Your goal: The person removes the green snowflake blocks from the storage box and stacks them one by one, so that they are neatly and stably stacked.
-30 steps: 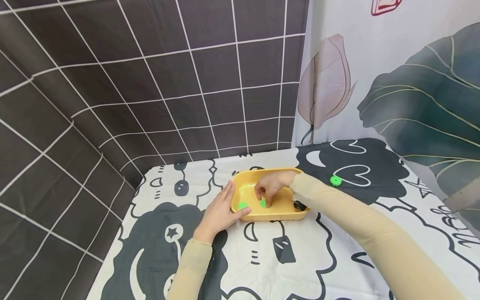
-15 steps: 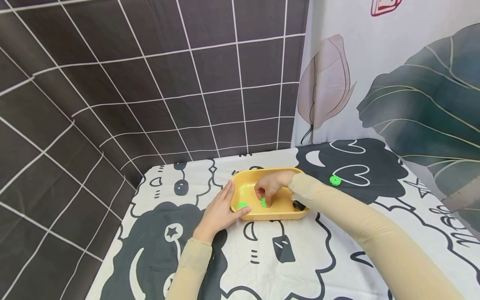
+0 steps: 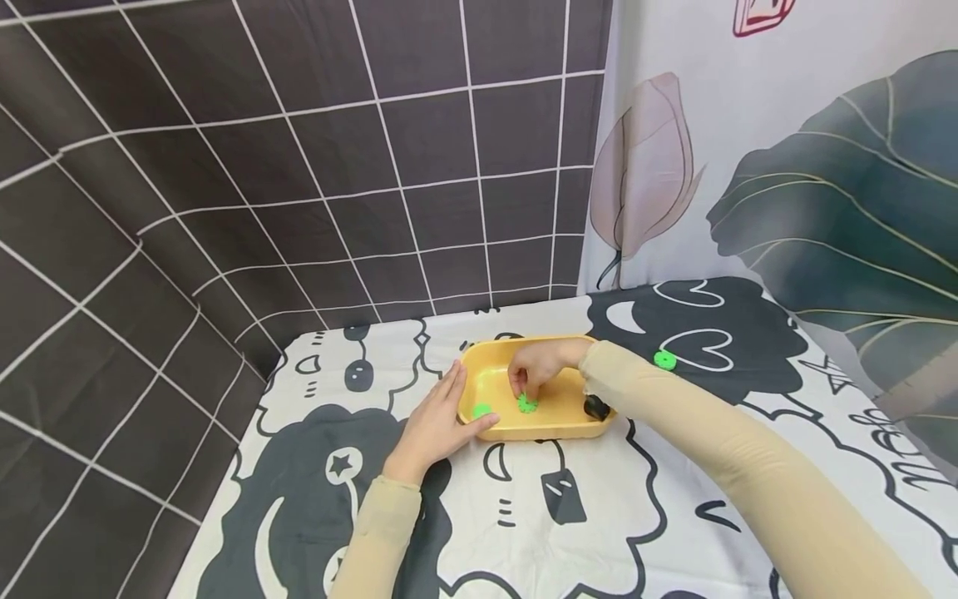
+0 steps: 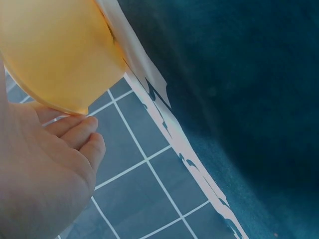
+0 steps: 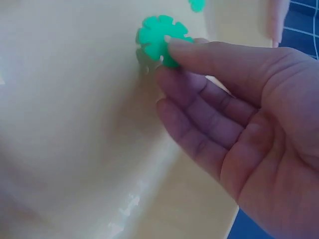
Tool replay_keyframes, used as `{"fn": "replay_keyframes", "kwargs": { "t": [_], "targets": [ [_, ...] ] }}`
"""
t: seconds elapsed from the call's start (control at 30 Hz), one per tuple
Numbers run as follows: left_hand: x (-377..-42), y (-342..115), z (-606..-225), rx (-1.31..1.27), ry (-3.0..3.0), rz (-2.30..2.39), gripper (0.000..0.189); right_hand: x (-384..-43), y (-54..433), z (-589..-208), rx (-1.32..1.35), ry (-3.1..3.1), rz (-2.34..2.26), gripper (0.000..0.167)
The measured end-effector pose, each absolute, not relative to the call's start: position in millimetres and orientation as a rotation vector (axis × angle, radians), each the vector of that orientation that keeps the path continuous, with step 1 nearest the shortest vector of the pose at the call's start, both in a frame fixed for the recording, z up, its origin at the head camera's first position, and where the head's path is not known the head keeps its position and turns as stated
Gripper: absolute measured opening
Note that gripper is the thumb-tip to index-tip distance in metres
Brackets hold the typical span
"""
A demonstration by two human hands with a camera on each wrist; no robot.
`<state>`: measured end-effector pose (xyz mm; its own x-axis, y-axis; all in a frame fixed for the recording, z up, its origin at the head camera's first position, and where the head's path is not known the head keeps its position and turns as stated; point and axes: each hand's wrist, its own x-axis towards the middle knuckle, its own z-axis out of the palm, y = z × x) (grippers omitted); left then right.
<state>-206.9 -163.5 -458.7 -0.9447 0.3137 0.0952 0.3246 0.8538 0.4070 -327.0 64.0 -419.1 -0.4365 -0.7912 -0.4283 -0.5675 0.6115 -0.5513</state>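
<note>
In the head view a yellow plastic tray [image 3: 546,433] with rounded corners stands on the table. My left hand [image 3: 434,428] holds its left end, thumb over the near rim and fingers along the outside; the left wrist view shows those fingertips at the rim. Inside the tray, my right hand [image 3: 540,368] pinches a green plastic snowflake disc [image 5: 154,37], notched around its edge, between thumb and fingers. The other right fingers are bent below it. A second green piece [image 3: 481,411] lies in the tray's left end, close to my left thumb.
Another green notched disc [image 3: 664,359] lies on the patterned cloth [image 3: 524,532], right of the tray and beyond my right sleeve. A black rounded thing [image 3: 596,407] shows at the tray's right end, beside that sleeve. A dark gridded wall covering [image 3: 434,208] stands behind.
The green disc at my right fingertips has tilted and shows more of its face. My left hand keeps its place at the tray. The whole head view has shifted slightly.
</note>
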Motion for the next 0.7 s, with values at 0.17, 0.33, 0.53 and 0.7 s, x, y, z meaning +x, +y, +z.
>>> {"fn": "replay_keyframes", "kwargs": {
  "t": [0.17,0.33,0.53,0.7],
  "targets": [
    [-207.2,-164.0,-459.1,-0.523,-3.000,-0.670,0.108,-325.4,72.2,-412.1,-1.050,2.199,-0.497,0.014],
    [-207.3,-164.7,-460.0,-0.535,-2.984,-0.663,0.107,-327.8,84.3,-406.8,-1.080,2.257,-0.584,0.012],
    [-206.4,-163.7,-459.0,-0.532,-2.986,-0.647,0.107,-328.2,102.5,-395.0,-1.083,2.336,-0.698,0.010],
    [-206.8,-163.5,-459.3,-0.531,-2.980,-0.640,0.107,-329.2,117.6,-386.1,-1.063,2.409,-0.755,0.008]
  ]
}}
